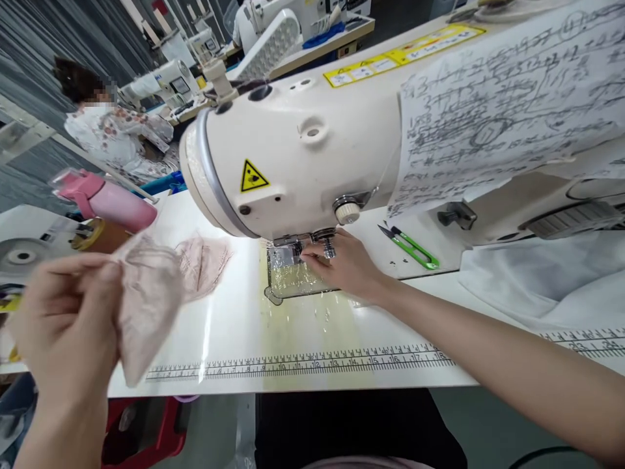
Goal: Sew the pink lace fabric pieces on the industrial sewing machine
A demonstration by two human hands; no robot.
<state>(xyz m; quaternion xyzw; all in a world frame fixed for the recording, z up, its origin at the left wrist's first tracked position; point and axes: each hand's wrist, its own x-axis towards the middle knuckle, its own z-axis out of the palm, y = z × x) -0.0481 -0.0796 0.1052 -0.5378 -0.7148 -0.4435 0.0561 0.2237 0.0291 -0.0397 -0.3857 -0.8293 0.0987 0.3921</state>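
My left hand [68, 326] is raised at the left, its fingers closed on a piece of pale pink lace fabric [146, 306] that hangs over the table's front edge. A second pink lace piece [205, 264] lies flat on the white table. My right hand [342, 264] reaches under the head of the white sewing machine [303, 163], fingers pinched together at the presser foot [297, 251] above the metal needle plate [293, 280]. What the fingers pinch is too small to make out.
Green thread snips [413, 247] lie right of the needle. A pink bottle [110, 202] stands at the left. A printed ruler [303, 361] runs along the front edge. White cloth [537, 280] is piled at right. Scribbled paper [502, 104] covers the machine arm. Another person [107, 130] sits at the far left.
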